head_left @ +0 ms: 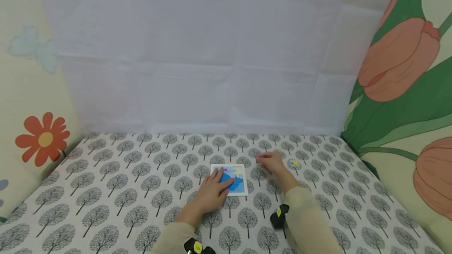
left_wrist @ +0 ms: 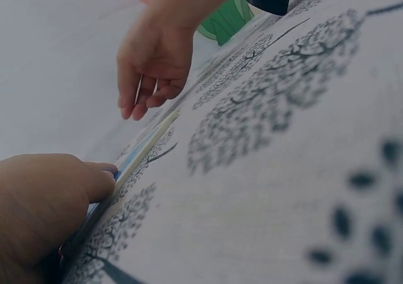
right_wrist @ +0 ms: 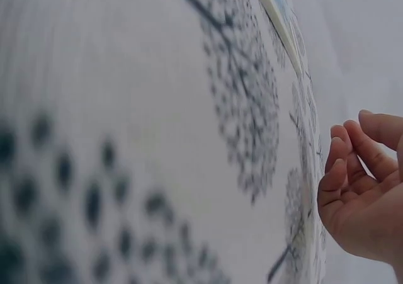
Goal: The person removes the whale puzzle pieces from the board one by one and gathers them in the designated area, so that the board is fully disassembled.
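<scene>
A square board (head_left: 240,189) with a cream border and a picture of a blue whale lies flat on the tree-print cloth. My left hand (head_left: 212,193) rests on its left side with the fingers spread across the picture, covering part of it. To the right of the board, my right hand (head_left: 272,162) is raised over the cloth. Its fingers are loosely bent, and nothing shows between them in the right wrist view. Just right of that hand lies a small flat blue piece (head_left: 294,164) with a yellow and white pattern.
The tree-print cloth (head_left: 141,201) covers the whole tabletop. Behind it hangs a white sheet (head_left: 197,69), with flower-patterned panels (head_left: 399,148) at the sides. Each wrist wears a black camera mount (head_left: 279,216).
</scene>
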A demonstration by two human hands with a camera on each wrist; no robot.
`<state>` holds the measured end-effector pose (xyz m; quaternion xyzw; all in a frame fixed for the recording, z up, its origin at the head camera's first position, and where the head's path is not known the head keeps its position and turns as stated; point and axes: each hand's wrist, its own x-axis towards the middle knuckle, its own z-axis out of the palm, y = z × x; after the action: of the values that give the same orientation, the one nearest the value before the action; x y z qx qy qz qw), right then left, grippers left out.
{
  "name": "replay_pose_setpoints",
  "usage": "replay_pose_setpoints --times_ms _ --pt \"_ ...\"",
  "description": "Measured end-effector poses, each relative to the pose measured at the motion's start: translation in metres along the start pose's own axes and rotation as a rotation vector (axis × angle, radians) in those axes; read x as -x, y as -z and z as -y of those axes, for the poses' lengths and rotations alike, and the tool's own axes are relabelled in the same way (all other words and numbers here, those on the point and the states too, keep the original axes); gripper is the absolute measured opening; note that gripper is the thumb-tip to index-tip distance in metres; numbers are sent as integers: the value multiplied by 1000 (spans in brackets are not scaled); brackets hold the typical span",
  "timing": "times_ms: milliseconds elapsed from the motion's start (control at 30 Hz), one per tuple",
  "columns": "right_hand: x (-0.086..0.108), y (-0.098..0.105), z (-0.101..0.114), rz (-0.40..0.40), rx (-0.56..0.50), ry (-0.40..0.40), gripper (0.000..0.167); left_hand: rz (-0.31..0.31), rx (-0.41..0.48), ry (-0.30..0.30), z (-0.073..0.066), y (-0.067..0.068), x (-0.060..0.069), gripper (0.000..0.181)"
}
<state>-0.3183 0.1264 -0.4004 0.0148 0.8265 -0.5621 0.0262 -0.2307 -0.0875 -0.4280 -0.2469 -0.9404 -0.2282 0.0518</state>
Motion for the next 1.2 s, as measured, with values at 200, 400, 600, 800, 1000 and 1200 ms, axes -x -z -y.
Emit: replay_pose_setpoints --times_ms 200,400,600,800,1000,1200 --pt "2 -13 5 36 55 52 20 -6 -10 15 -1 -1 0 37" --pt "4 -27 8 65 102 18 19 -14 -18 31 -1 0 1 36" --pt "9 -37 8 117 108 50 21 -15 -15 32 0 0 2 37" --pt "12 -45 8 102 143 88 18 -29 -18 16 -2 1 4 37" --pt "14 -51 0 100 102 147 13 -25 -12 23 -1 -1 3 38" --pt "17 -53 -2 108 146 191 13 -13 -11 27 -2 0 2 38"
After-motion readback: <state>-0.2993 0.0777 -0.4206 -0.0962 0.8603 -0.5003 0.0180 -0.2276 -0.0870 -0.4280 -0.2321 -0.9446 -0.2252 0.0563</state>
